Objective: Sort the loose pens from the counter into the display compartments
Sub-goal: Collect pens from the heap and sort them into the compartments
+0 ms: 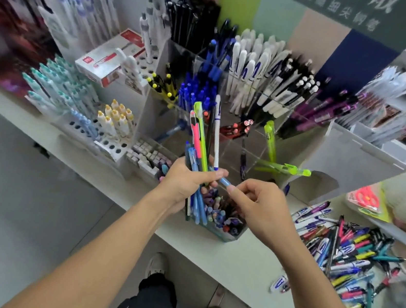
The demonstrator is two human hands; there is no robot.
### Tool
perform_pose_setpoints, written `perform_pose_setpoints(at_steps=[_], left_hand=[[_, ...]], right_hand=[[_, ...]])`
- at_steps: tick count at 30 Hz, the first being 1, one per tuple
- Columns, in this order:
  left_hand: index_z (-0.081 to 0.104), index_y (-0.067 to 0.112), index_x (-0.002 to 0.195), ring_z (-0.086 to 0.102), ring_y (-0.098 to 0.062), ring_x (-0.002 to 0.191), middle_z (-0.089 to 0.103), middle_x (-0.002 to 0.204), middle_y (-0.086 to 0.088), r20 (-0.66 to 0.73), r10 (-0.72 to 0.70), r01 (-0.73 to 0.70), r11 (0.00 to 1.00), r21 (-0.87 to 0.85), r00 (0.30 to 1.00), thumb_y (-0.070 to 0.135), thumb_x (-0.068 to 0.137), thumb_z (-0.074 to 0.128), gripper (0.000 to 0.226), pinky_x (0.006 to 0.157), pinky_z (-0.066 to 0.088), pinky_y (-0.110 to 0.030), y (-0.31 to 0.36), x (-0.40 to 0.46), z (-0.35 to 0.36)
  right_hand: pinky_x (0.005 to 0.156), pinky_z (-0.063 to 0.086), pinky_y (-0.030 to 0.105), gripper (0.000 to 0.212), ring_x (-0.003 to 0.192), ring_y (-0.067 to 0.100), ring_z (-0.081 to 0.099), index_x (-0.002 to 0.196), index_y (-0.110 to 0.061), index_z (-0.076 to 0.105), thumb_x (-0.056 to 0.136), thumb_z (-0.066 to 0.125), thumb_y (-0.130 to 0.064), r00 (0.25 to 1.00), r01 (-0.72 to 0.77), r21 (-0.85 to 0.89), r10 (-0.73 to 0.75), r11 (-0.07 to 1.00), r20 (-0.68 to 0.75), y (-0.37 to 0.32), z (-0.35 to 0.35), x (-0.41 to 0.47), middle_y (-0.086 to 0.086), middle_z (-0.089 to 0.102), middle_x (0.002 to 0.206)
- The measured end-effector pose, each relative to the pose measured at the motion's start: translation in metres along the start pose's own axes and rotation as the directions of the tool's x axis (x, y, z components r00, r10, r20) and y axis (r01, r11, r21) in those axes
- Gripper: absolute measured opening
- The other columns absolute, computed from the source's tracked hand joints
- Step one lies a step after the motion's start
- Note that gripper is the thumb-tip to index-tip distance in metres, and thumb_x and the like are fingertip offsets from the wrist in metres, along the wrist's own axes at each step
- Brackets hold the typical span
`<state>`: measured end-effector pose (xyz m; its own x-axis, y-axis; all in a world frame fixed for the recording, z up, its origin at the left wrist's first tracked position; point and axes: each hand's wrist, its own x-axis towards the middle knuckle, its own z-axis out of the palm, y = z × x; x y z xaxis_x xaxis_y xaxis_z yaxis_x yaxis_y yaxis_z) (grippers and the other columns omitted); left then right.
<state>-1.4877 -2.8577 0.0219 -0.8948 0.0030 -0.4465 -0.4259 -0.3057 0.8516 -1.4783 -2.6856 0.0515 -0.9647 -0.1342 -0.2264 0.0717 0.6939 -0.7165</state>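
Observation:
My left hand (pixel 189 181) grips a bundle of pens (pixel 203 140) upright: lime green, pink, white, black and light blue ones. My right hand (pixel 255 204) pinches the end of a light blue pen (pixel 224 181) that sticks out of the bundle. Both hands hover over a small clear box (pixel 222 219) of mixed pens at the counter's front edge. A heap of loose pens (pixel 345 249) lies on the counter to the right. Behind stands the clear display (pixel 228 142) with compartments; lime green pens (pixel 270 141) sit in one.
White racks of pens (pixel 75 101) stand to the left, a red and white box (pixel 110 58) behind them. Packaged scissors (pixel 364 201) and a white cloth lie at the far right. The counter (pixel 244 264) edge runs diagonally; my shoes stand below it.

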Motion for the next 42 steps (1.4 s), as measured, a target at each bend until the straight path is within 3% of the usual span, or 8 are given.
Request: perform_pose_setpoints(at_steps=[5,16,20,25,31,34,38,42], left_hand=[[0.071,0.009,0.098,0.059,-0.013,0.062,0.077,0.106,-0.012,0.08,0.005,0.001,0.997,-0.076,0.997,-0.005,0.086,0.071,0.019,0.05,0.045,-0.019,0.002,0.001,-0.002],[0.066,0.005,0.117,0.054,-0.01,0.059,0.065,0.077,0.001,0.132,-0.054,0.076,0.983,-0.167,0.99,0.002,0.072,0.078,0.047,0.045,0.04,-0.018,0.014,-0.006,-0.004],[0.064,0.013,0.099,0.049,-0.008,0.057,0.06,0.075,0.002,0.128,-0.092,0.117,0.97,-0.212,0.988,0.023,0.077,0.077,0.027,0.044,0.039,-0.016,0.014,-0.004,-0.001],[0.064,0.013,0.097,0.048,-0.01,0.058,0.064,0.077,-0.001,0.02,-0.067,0.069,0.985,-0.155,0.998,0.015,0.093,0.07,0.008,0.044,0.039,-0.017,0.011,-0.003,0.001],[0.06,0.014,0.087,0.044,-0.01,0.052,0.054,0.065,0.001,-0.07,0.029,-0.035,0.995,-0.093,0.997,0.017,0.095,0.069,0.012,0.045,0.038,-0.019,0.011,-0.009,0.001],[0.054,0.015,0.082,0.04,-0.011,0.05,0.046,0.061,0.002,-0.053,0.081,-0.083,0.996,-0.043,0.995,0.018,0.096,0.068,0.019,0.044,0.036,-0.021,0.013,-0.014,-0.006],[0.046,0.016,0.078,0.036,-0.013,0.048,0.039,0.058,0.002,-0.026,0.095,-0.095,0.995,-0.028,0.995,0.021,0.094,0.069,0.028,0.042,0.032,-0.021,0.012,-0.019,-0.014],[0.044,0.016,0.071,0.035,-0.013,0.046,0.038,0.058,-0.001,-0.001,0.097,-0.097,0.995,-0.02,0.995,0.031,0.087,0.071,0.035,0.041,0.032,-0.021,0.01,-0.03,-0.023]], right_hand=[[0.052,0.033,0.026,0.027,0.043,0.005,0.039,0.073,-0.018,0.068,0.095,0.068,-0.034,0.999,-0.033,0.005,0.033,0.999,0.0,0.007,-0.011,-0.007,-0.009,0.051,0.046],[0.039,0.02,0.016,0.021,0.042,0.008,0.022,0.107,-0.016,0.07,0.106,0.049,-0.019,0.982,-0.166,0.524,0.091,0.836,0.166,0.011,-0.034,-0.021,-0.001,0.03,0.053],[0.042,0.024,0.017,0.025,0.044,0.011,0.031,0.107,-0.011,0.067,0.108,0.044,-0.019,0.981,-0.169,0.511,0.095,0.843,0.168,0.017,-0.031,-0.021,0.0,0.046,0.058],[0.041,0.026,0.015,0.02,0.045,0.007,0.034,0.101,-0.006,0.061,0.106,0.043,-0.012,0.986,-0.158,0.515,0.106,0.842,0.129,0.014,-0.029,-0.022,0.001,0.049,0.063],[0.049,0.038,0.018,0.017,0.046,0.007,0.038,0.087,-0.018,0.068,0.084,0.082,-0.027,0.92,0.257,0.203,-0.175,0.945,-0.351,-0.029,-0.028,-0.016,-0.006,0.048,0.051],[0.055,0.045,0.022,0.024,0.051,0.006,0.049,0.105,-0.027,0.07,0.084,0.081,-0.033,0.882,0.347,0.039,-0.312,0.937,-0.353,-0.06,-0.019,0.009,-0.006,0.057,0.058],[0.059,0.051,0.034,0.017,0.066,0.021,0.061,0.086,-0.022,0.064,0.091,0.071,-0.037,0.919,0.192,-0.327,-0.287,0.925,-0.271,-0.083,-0.006,0.051,-0.003,0.06,0.07],[0.051,0.044,0.033,0.029,0.055,0.018,0.052,0.072,-0.017,0.061,0.093,0.069,-0.035,0.866,0.249,-0.295,-0.349,0.922,-0.359,-0.077,-0.008,0.052,-0.001,0.055,0.059]])
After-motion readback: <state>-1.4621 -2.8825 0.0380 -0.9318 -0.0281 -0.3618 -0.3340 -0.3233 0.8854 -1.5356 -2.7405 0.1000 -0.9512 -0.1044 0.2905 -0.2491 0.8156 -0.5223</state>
